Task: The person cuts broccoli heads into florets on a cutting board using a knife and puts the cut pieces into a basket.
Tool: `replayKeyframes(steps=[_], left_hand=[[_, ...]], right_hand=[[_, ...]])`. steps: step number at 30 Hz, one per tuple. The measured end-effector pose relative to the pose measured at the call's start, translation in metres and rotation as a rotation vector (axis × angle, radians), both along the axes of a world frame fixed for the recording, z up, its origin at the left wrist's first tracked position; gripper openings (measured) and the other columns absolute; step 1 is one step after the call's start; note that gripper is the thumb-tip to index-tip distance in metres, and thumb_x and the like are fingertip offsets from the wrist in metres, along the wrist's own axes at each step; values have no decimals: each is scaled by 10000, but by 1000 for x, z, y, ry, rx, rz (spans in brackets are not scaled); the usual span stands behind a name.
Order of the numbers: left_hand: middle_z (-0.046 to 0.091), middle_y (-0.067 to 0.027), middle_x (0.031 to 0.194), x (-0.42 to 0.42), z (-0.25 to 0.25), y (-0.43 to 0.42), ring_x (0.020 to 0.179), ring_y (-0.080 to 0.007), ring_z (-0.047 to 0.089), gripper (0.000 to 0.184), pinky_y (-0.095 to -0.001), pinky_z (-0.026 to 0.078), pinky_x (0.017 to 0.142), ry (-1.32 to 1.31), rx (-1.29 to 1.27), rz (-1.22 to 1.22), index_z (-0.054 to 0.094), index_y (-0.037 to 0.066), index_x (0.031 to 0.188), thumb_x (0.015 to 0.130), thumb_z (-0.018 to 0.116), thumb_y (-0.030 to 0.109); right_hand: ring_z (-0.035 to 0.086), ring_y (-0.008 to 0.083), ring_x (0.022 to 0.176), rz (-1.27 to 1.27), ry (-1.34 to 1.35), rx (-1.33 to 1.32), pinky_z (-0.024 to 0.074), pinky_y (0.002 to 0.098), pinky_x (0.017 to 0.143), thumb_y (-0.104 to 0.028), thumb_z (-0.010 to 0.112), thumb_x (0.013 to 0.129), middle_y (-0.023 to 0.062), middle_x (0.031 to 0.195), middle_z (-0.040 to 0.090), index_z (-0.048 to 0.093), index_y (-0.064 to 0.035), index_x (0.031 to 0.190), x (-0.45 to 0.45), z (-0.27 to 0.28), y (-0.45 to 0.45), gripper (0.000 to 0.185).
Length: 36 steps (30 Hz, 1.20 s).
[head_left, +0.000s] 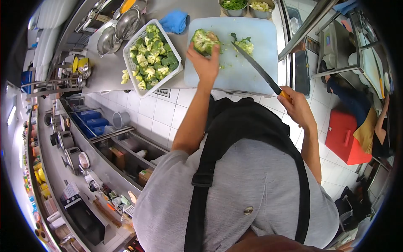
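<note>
My left hand is wrapped round a head of broccoli, its cut underside facing up, at the left part of a pale blue cutting board. In my right hand is a long knife with a yellow handle. The knife's tip reaches over the board, touching or just above a small heap of broccoli trimmings. Green crumbs lie scattered between the broccoli and the heap. Left of the board stands a white perforated basket full of cut broccoli florets.
A blue cloth lies behind the basket. Metal strainers sit at the far left of the steel counter. Two metal containers of chopped vegetables stand behind the board. At the right, another person is beside a red box.
</note>
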<state>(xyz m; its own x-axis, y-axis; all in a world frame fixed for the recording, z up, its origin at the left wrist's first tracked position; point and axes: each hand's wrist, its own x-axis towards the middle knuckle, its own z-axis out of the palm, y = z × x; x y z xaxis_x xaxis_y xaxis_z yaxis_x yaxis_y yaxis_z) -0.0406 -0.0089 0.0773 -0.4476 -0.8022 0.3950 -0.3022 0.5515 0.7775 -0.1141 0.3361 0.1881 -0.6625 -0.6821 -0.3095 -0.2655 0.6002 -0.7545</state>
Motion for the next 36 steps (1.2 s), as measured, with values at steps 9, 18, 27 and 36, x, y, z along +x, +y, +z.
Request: replayKeyframes(steps=[9,18,27,36], left_hand=[[524,-240,1446,8,-8,-33,1041,-333,735,564,-351,655,798,86,106,-230,630,21,1297,790,867,95],[567,-195,1417,17,-10,-38,1078,-308,735,476,-367,679,817,251,287,-394,639,13,1236,797,799,-76],[583,-232,1431,18,-5,-34,1068,-321,746,452,-359,681,772,162,147,-368,648,24,1208,790,813,-21],[680,-277,1315,20,-3,-27,924,-358,756,408,-383,623,639,16,-4,-194,655,19,1123,754,822,69]], right_hand=[[577,396,697,74,46,-91,458,460,690,-218,647,1050,246,794,612,646,15,1168,3,-5,-13,261],[647,449,813,204,143,-27,465,522,738,-251,573,1081,237,819,657,630,-8,1123,-6,1,-42,253],[672,456,895,265,414,58,503,550,795,-248,532,1093,231,932,688,609,-39,1215,-2,-1,-59,254],[674,468,934,343,442,165,511,561,840,-220,496,1103,242,946,673,584,-26,1250,11,5,-86,260]])
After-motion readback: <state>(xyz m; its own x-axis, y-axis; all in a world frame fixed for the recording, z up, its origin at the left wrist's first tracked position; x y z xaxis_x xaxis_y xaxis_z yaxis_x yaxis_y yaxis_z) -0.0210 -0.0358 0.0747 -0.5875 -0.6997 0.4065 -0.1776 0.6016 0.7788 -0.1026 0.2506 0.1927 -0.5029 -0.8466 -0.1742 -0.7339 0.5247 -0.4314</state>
